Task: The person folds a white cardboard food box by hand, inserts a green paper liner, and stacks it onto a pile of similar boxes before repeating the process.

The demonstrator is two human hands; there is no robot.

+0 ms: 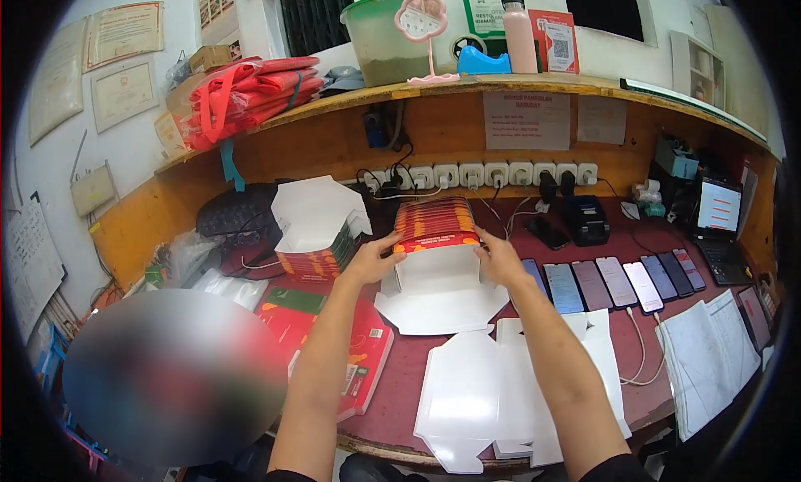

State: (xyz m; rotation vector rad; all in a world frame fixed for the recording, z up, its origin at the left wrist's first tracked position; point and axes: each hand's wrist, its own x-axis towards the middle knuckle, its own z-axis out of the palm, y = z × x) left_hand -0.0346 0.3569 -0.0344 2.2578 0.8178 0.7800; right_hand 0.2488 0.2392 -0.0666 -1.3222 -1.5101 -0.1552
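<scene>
My left hand (374,260) and my right hand (501,262) grip the two sides of a cardboard box (438,275), white inside with a red printed edge. Its white flap spreads on the table toward me. Directly behind it, a nested stack of red and orange boxes (435,218) stands against it; where one ends and the other begins is hard to tell. Under my right forearm lie flat white box blanks (463,386). To the left stands another stack of nested boxes (321,223), white side up. Flat red printed packs (367,361) lie beside my left forearm.
Several phones (613,282) lie in a row at right, with cables, papers (709,361), a laptop (719,219) and a black printer (584,218). A row of sockets (496,175) lines the back. Above hangs a shelf (467,86). A blurred round patch covers the lower left.
</scene>
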